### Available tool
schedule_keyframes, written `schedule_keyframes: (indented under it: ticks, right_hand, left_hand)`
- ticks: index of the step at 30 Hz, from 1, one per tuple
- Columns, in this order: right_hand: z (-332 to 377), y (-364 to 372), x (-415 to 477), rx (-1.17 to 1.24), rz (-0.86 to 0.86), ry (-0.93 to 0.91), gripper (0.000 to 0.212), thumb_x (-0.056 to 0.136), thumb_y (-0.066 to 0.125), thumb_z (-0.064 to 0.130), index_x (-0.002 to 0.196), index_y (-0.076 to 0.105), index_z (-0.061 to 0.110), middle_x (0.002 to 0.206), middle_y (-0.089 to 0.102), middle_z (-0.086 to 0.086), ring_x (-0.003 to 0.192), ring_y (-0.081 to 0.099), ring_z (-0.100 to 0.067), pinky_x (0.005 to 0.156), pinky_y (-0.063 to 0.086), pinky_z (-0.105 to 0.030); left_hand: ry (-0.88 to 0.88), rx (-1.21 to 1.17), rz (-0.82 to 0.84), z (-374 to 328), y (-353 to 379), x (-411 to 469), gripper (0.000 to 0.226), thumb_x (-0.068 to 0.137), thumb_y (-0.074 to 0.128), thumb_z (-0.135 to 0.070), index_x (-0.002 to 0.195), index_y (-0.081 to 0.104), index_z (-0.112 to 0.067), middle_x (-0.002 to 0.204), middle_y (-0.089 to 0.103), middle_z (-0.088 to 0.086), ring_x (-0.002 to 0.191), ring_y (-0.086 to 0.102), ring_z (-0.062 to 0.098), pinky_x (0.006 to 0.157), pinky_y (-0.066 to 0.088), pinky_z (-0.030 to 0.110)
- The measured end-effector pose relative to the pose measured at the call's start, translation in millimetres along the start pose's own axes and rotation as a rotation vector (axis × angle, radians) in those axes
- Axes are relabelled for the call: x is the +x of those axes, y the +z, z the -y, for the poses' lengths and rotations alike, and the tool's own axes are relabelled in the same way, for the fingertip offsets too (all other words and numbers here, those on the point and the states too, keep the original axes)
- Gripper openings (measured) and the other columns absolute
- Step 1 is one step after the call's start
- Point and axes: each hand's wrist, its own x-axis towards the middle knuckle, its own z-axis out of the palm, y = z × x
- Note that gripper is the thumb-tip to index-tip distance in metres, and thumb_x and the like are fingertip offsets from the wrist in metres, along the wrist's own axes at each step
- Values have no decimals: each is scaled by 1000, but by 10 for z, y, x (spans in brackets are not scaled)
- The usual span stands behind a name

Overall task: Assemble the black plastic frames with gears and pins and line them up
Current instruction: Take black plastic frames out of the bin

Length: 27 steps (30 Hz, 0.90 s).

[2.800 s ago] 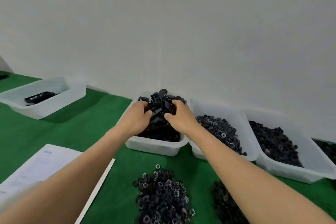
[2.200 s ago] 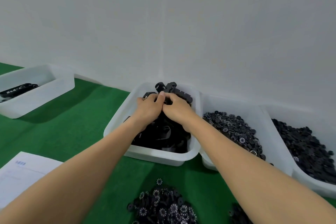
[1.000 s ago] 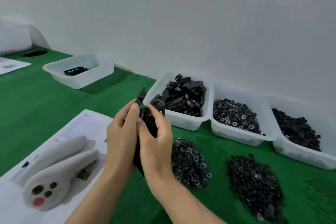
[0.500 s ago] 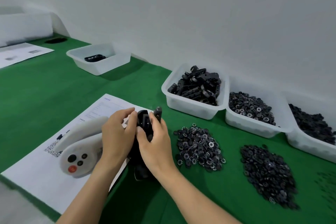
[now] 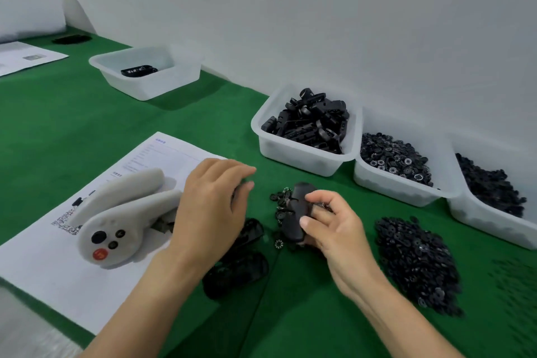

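Green felt covered the whole table (image 5: 72, 125), which ran up to a plain white wall (image 5: 319, 9). On it lay a white printed paper sheet (image 5: 52, 264) bearing a pale grey handheld controller (image 5: 122, 218) with dark buttons and one red one. Against the wall stood a translucent white plastic bin (image 5: 305, 154) heaped with black plastic frames (image 5: 311, 119), beside it a second bin of small black gears (image 5: 392, 157), and well apart to the left another bin (image 5: 145, 78) holding one dark part. A loose pile of small black discs (image 5: 418, 261) sat on the felt to the right. The right hand (image 5: 334, 227) gripped a black frame piece (image 5: 293, 212) above scattered gears. The left hand (image 5: 215, 206) hovered with fingers curled loosely, holding nothing visible, above several blurred black frames (image 5: 238, 267) lying on the felt.
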Motion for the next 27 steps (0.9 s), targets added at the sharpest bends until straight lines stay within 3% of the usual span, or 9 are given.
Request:
schedule_keyframes:
  ticks: [2,4,7,9,11,18,21,24,27]
  right_hand:
    - [-49,-162,-114,108,19,102,39,82,53,-14,106,51,16,94,73,-10,81,68,-21,58,52,-23]
    - [-97,-291,-257,35,31,103,46,81,56,-14,111,48,20,96,73,-4,85,69,-19,63,53,-22]
    - [-144,-438,-493,-560,38,-217,45,77,65,-6,102,53,30,100,68,22,96,62,0,81,45,-11]
    - [-215,-507,-600,-900,92,-458,37,72,70,-6,93,62,23,105,66,21,97,57,1,85,42,-10]
    - [-302,-555,-669,-1011,159,-556,27,69,74,-7,87,68,13,110,65,10,93,53,-8,86,43,-18]
    - [-239,-693,-754,-955,70,-378,38,72,76,12,104,62,24,116,56,16,109,45,2,95,35,-14]
    - [-228,-748,-760,-964,41,-269,47,70,78,11,102,54,36,109,52,24,98,46,8,83,35,-7]
    - [-262,-735,-750,-935,-1,-266,40,69,77,1,92,60,29,98,57,20,83,51,-1,69,39,-5]
    - [-279,-689,-699,-838,-12,-250,38,71,72,-8,92,65,23,95,60,15,79,56,-6,71,45,-10]
  left_hand:
    - [83,-55,83,-96,55,-171,17,81,65,-6,98,69,-5,95,67,3,89,57,20,83,42,26]
    - [133,-135,214,-184,115,-392,21,82,65,-12,102,67,-8,99,65,2,93,54,13,86,40,19]
    - [150,-173,438,-235,165,-680,36,76,73,-23,109,63,-14,107,61,-3,100,50,7,93,35,17]
    - [186,-115,531,-212,161,-766,39,70,78,-27,104,63,-16,105,60,-5,99,54,9,93,34,18]
    - [238,-43,563,-174,144,-769,32,66,81,-23,94,66,-16,98,62,-4,92,59,15,88,37,22]
    - [257,46,511,-74,111,-756,23,68,79,-21,89,71,-15,92,65,-5,88,60,18,83,37,26]
    - [282,31,490,-140,124,-778,29,72,76,-30,96,69,-16,95,64,-5,93,53,14,87,34,27]
    - [300,31,539,-239,149,-781,34,72,76,-32,101,69,-17,98,63,-7,94,54,15,89,31,29]
    - [270,-56,626,-287,127,-789,28,66,80,-31,92,71,-23,94,62,-11,90,56,12,87,30,28]
